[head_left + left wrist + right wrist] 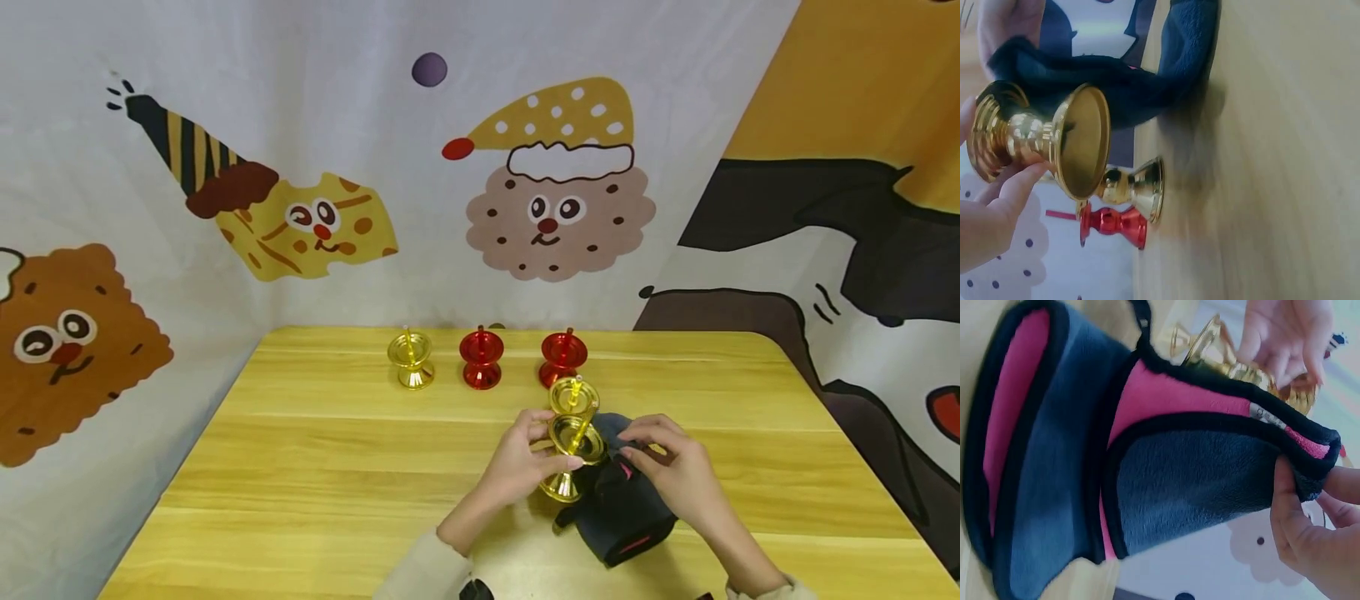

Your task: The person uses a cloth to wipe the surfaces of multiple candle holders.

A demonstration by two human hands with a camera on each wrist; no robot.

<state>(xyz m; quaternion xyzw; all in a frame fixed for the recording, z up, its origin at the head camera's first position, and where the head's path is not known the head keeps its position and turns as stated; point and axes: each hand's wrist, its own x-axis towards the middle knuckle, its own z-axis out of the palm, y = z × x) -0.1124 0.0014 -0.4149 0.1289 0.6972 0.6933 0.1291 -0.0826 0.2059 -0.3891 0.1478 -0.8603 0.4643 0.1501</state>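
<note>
My left hand (517, 462) grips a shiny gold candle holder (1025, 134), a shallow cup on a waisted foot with a thin stem in its middle. The left wrist view shows its hollow foot raised off the table. With thumb and fingers, my right hand (678, 471) pinches one end of a dark grey-blue cloth (1191, 481) with black edging and pink lining. The cloth hangs folded right beside the held holder, its lower end down at the table. Just behind the held one stands a second gold candle holder (572, 395).
Along the back of the wooden table (322, 483) stand another gold candle holder (412, 371) and two red ones, a middle one (482, 367) and a right one (561, 354). A printed curtain (337, 100) hangs behind the table. Something small and black (476, 591) shows at the bottom edge.
</note>
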